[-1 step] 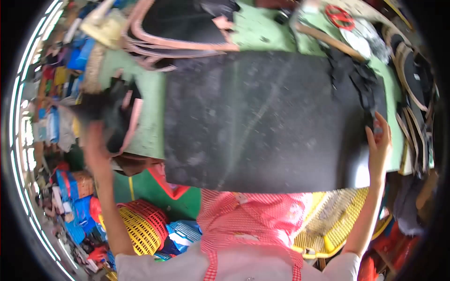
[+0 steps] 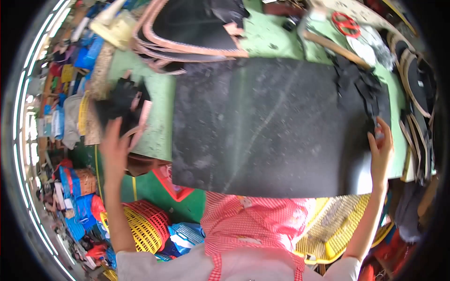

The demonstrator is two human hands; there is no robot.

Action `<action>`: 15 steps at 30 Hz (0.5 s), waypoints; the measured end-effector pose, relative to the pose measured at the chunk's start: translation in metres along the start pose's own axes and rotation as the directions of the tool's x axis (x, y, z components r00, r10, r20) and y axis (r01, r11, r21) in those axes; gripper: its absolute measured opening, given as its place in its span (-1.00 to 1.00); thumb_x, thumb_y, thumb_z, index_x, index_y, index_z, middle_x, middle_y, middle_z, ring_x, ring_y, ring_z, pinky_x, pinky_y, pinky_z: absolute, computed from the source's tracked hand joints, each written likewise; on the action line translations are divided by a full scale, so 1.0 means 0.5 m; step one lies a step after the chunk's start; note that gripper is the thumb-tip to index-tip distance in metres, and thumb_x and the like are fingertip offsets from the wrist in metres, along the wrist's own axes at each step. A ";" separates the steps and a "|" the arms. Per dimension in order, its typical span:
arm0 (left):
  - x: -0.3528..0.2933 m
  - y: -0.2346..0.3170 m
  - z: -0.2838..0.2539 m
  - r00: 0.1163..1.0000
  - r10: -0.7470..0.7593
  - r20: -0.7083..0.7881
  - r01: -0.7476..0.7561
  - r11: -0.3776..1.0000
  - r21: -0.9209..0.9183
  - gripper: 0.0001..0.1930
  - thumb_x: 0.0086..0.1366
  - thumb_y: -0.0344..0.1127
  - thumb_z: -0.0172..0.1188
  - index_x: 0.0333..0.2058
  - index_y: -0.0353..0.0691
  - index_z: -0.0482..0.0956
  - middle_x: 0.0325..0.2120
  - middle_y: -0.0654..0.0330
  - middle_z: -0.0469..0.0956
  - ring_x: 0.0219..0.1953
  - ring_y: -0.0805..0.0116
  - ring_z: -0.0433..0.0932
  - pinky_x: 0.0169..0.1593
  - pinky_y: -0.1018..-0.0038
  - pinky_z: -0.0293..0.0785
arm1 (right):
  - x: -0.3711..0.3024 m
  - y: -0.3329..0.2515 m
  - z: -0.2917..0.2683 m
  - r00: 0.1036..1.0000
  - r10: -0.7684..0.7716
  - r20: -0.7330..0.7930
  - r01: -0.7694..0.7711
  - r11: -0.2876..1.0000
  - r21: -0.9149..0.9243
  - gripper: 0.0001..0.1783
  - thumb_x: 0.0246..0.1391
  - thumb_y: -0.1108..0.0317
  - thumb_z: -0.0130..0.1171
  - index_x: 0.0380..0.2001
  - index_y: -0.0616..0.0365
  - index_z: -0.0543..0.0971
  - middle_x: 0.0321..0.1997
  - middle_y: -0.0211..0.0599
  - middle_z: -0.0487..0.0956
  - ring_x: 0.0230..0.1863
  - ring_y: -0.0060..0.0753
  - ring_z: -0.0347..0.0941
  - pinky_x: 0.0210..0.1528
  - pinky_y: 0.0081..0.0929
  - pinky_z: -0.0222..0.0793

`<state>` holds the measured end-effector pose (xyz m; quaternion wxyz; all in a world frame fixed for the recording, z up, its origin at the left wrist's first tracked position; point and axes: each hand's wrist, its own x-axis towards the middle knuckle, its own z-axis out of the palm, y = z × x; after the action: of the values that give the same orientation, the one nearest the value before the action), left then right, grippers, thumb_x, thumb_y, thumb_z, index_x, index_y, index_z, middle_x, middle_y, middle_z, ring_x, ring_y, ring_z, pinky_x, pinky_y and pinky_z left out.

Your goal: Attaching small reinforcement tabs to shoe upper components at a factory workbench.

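Observation:
A large black sheet (image 2: 262,131) lies flat on the green tabletop. At its left, my left hand (image 2: 114,145) is smeared by motion and reaches to a pile of black scraps (image 2: 123,103) with pink-edged strips. A blurred dark piece lies right at its fingertips; whether the fingers grip it cannot be made out. Near the sheet's right edge, my right hand (image 2: 382,147) has its thumb and fingers curled about the lower end of a black strip (image 2: 371,105). That strip hangs down from a tangle of black offcuts on the sheet's upper right corner.
Curved black pieces with pink edging (image 2: 197,47) are stacked at the far left. Red-handled scissors (image 2: 346,24) and a wooden handle (image 2: 335,47) lie at the far right. More curved pieces (image 2: 412,89) line the right edge. Yellow and red baskets (image 2: 145,227) stand below.
My left hand has shifted right and slightly down beside the black scraps. The whole view has moved slightly. My right hand keeps its place by the black strip.

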<state>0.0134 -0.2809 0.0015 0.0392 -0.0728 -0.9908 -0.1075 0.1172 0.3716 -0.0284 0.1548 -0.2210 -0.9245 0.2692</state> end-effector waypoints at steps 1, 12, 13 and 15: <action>0.002 0.034 0.040 0.998 -0.017 -0.055 0.008 0.987 -0.160 -0.42 0.35 -0.41 0.15 0.35 -0.24 0.37 0.42 -0.05 0.24 0.48 0.01 0.17 0.47 0.14 0.11 | 0.007 0.002 0.001 0.996 0.001 0.093 -0.005 0.999 0.051 -0.55 0.21 0.59 0.23 0.16 0.02 0.57 -0.22 -0.49 0.57 -0.46 -0.67 0.27 -0.35 -0.60 0.33; 0.427 0.319 0.070 0.808 0.556 -0.197 -0.557 0.829 0.055 -0.54 0.39 -0.18 0.23 0.25 0.00 0.53 0.26 0.06 0.50 0.42 0.17 0.32 0.48 0.02 0.07 | 0.047 -0.042 0.019 0.990 -0.108 0.092 0.103 0.993 0.063 -0.58 0.09 0.60 0.32 0.04 0.14 0.55 -0.15 -0.39 0.58 -0.44 -0.59 0.31 -0.32 -0.56 0.35; 0.437 0.328 0.072 0.845 0.493 -0.208 -0.516 0.854 -0.067 -0.59 0.45 -0.16 0.18 0.22 -0.10 0.57 0.20 0.04 0.57 0.36 0.18 0.42 0.46 0.11 0.14 | 0.045 -0.045 0.022 0.987 -0.140 0.083 0.132 0.987 0.089 -0.60 0.09 0.60 0.32 0.02 0.14 0.56 -0.18 -0.40 0.59 -0.45 -0.59 0.32 -0.33 -0.56 0.35; 0.398 0.396 0.037 0.996 0.056 -0.074 -0.084 0.879 -0.469 -0.57 0.54 -0.12 0.13 0.09 -0.41 0.59 -0.02 0.03 0.69 0.05 0.50 0.59 0.10 0.57 0.49 | 0.032 -0.054 0.023 0.993 -0.109 0.041 0.105 0.991 0.085 -0.70 0.09 0.60 0.32 -0.09 0.17 0.60 -0.19 -0.43 0.61 -0.44 -0.62 0.36 -0.34 -0.59 0.34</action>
<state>-0.1536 -0.0587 0.0431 0.0532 -0.1126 -0.9300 -0.3458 0.0902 0.3539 -0.0196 0.1571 -0.1581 -0.9263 0.3037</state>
